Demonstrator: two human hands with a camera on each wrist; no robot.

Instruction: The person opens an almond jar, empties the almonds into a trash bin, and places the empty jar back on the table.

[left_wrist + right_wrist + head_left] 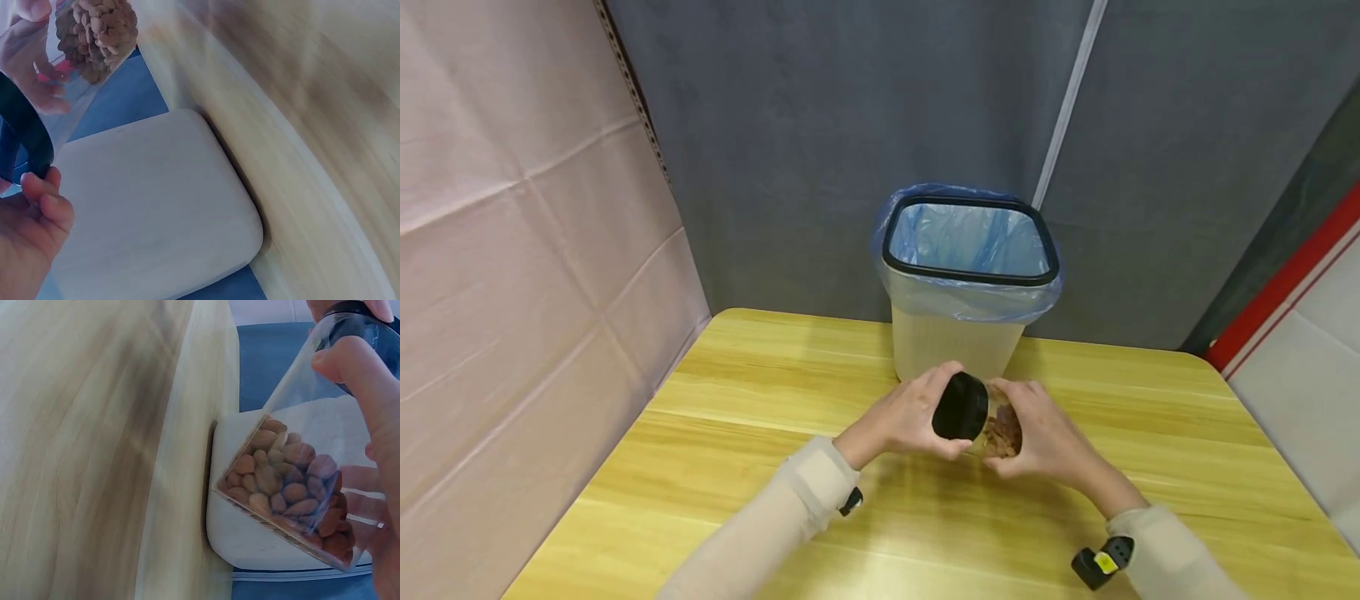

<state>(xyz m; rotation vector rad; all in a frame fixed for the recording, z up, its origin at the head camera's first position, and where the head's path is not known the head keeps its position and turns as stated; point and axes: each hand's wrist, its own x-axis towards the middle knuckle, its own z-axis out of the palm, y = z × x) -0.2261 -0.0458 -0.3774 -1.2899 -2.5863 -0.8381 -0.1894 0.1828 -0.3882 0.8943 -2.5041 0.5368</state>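
A clear jar (294, 381) of almond-like brown nuts (294, 481) is held tilted above the table, in front of the bin. My left hand (917, 412) grips its black lid (962, 407), thumb and fingers on opposite sides. Around the clear body curls my right hand (1045, 433), which covers part of the nuts in the head view. The lid sits at the jar's mouth; whether it is tight or loose I cannot tell. In the left wrist view the fingertips of my left hand (44, 212) press the lid's rim (37, 137).
A whitish bin (955, 337) with a black rim and a blue bag liner (970, 237) stands at the far edge of the wooden table (760, 400). Behind it hangs a dark grey curtain (820, 125). A pale cloth wall (527, 250) borders the left side.
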